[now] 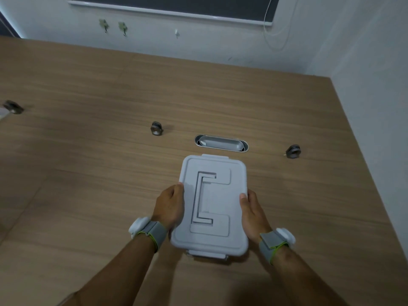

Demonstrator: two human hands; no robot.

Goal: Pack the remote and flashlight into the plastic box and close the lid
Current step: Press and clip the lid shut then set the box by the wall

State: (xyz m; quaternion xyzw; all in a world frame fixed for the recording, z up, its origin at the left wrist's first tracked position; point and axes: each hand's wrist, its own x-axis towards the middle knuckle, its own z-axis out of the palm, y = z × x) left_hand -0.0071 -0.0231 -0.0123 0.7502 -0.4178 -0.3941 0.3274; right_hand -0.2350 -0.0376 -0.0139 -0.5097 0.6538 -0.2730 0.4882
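The grey plastic box (212,206) is positioned on the wooden table (88,162), lid (220,195) seated on top with its handle folded flat. The box is gripped at both long sides — the left hand (170,208) against the left edge, the right hand (252,214) against the right. Latch tabs are visible at the near and far ends. The contents are concealed by the lid.
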